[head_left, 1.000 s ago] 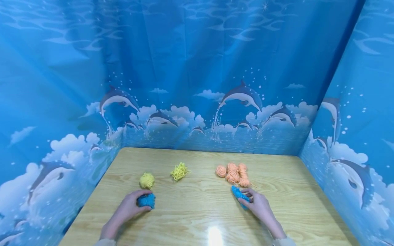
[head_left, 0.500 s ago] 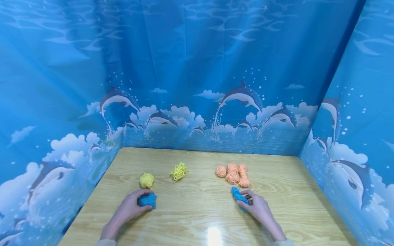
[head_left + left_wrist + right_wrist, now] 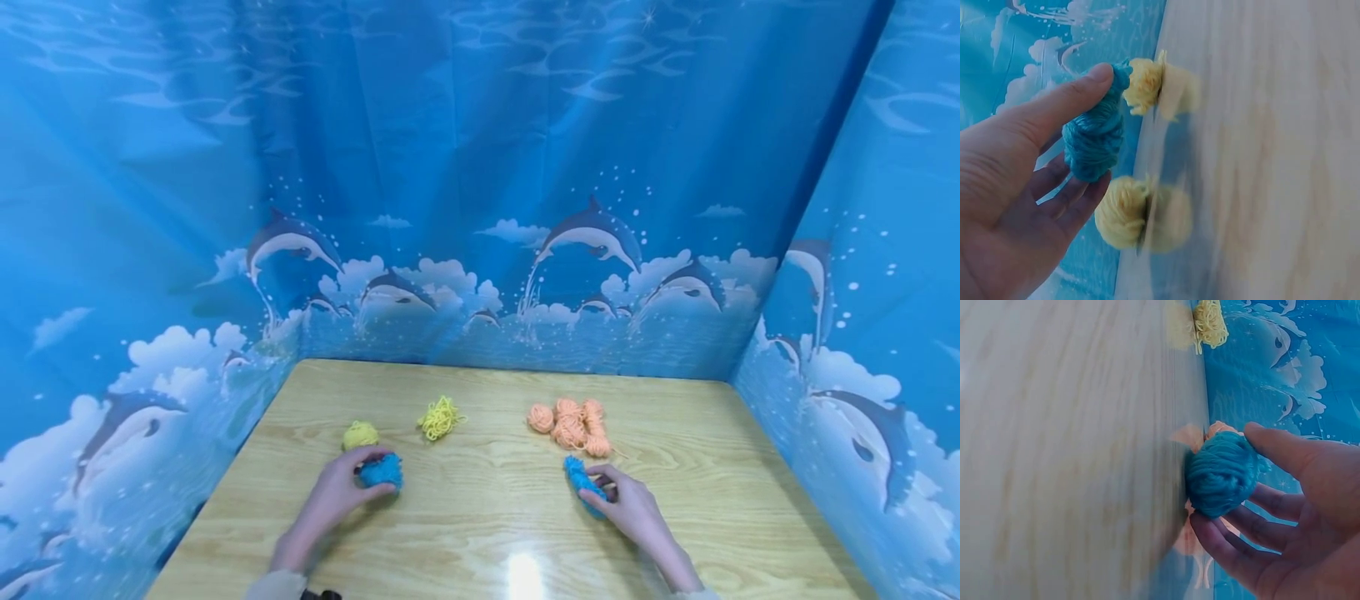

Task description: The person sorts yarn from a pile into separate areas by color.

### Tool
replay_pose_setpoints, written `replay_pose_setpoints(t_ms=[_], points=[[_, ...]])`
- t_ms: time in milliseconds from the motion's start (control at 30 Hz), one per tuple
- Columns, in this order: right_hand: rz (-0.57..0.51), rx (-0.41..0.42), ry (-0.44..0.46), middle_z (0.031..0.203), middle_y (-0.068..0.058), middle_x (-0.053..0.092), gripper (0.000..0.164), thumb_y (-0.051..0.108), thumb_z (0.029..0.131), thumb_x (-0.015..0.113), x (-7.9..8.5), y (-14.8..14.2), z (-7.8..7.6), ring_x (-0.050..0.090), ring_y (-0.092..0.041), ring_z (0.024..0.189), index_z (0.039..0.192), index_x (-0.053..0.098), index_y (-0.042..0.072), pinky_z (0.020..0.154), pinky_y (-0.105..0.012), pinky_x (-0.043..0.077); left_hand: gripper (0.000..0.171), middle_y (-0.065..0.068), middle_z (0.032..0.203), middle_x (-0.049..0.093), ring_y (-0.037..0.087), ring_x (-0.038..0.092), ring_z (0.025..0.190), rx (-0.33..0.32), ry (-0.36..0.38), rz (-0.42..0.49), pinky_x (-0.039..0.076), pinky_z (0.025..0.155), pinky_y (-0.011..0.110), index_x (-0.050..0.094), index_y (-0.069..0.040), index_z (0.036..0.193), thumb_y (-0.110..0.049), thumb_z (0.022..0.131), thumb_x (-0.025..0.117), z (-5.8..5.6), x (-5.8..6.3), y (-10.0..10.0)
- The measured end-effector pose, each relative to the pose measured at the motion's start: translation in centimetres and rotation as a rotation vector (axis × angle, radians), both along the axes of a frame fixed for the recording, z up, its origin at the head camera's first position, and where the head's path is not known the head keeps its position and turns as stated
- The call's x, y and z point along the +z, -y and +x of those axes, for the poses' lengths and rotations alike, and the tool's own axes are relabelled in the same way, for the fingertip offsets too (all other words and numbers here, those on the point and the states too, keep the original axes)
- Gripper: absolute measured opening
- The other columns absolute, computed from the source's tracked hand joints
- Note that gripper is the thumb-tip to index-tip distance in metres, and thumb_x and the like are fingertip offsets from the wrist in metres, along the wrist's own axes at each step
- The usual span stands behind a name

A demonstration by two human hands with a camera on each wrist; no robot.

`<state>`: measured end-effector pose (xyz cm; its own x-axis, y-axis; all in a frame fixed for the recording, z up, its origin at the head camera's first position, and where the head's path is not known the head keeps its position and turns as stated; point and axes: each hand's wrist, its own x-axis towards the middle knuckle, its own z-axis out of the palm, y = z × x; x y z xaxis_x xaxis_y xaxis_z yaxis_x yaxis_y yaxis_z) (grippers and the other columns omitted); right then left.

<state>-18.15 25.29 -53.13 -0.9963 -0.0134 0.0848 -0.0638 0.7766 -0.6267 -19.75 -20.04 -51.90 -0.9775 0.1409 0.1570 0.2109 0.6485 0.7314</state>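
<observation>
Between thumb and fingers, my left hand (image 3: 337,492) grips a blue yarn bundle (image 3: 381,472); the left wrist view shows that blue bundle (image 3: 1094,134) held off the table. A second blue yarn bundle (image 3: 582,483), longer in shape, is pinched by my right hand (image 3: 628,503); in the right wrist view this bundle (image 3: 1222,474) is at the table surface, though contact is hard to tell. Just beyond the left hand sits a round yellow yarn ball (image 3: 361,434), partly covered by it. Peach yarn bundles (image 3: 570,423) lie beyond the right hand.
A loose yellow yarn tangle (image 3: 440,418) lies at the middle back of the wooden table (image 3: 480,517). A blue dolphin-print curtain (image 3: 465,208) stands along the table's back and sides.
My left hand has moved right and slightly away from me with its blue yarn bundle, now partly covering the yellow ball. The right hand has barely moved.
</observation>
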Motion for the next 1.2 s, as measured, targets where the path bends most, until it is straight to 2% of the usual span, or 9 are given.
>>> replay_pose_setpoints(t_ms=[200,567,933,1200], points=[[-0.033,0.004,0.012,0.097,0.002,0.073,0.04,0.031,0.087,0.081,0.2,0.0,0.0,0.07,-0.016,0.082,0.119,0.07,0.01,0.072,-0.038,0.059,0.057,0.002,0.12,0.071,0.026,0.065,0.113,0.006,0.001,0.024,0.054,0.098,0.049,0.069,-0.013,0.126,-0.025,0.075,0.09,-0.8,0.3,-1.2],[-0.077,0.01,0.039,0.095,0.003,0.073,0.037,0.023,0.084,0.083,0.4,0.4,0.3,0.066,-0.011,0.076,0.117,0.071,0.011,0.068,-0.03,0.057,0.057,0.0,0.121,0.07,0.023,0.064,0.113,0.011,0.004,0.068,0.054,0.098,0.047,0.068,-0.013,0.128,-0.024,0.076,0.089,-1.1,0.5,-2.1],[-0.108,0.009,0.026,0.087,0.005,0.071,0.033,0.021,0.082,0.085,0.1,1.0,0.3,0.065,-0.01,0.071,0.11,0.073,0.009,0.062,-0.023,0.055,0.055,0.001,0.122,0.07,0.023,0.065,0.114,-0.011,-0.072,0.051,0.056,0.096,0.045,0.069,-0.015,0.125,-0.02,0.075,0.09,-1.9,1.0,-3.9],[-0.122,0.024,0.046,0.087,0.003,0.07,0.032,0.02,0.083,0.084,0.4,1.2,0.6,0.064,-0.01,0.069,0.11,0.072,0.008,0.056,-0.021,0.053,0.055,0.004,0.124,0.07,0.025,0.064,0.115,-0.027,-0.076,0.054,0.055,0.097,0.046,0.069,-0.014,0.126,-0.022,0.076,0.09,-2.4,1.3,-5.3]])
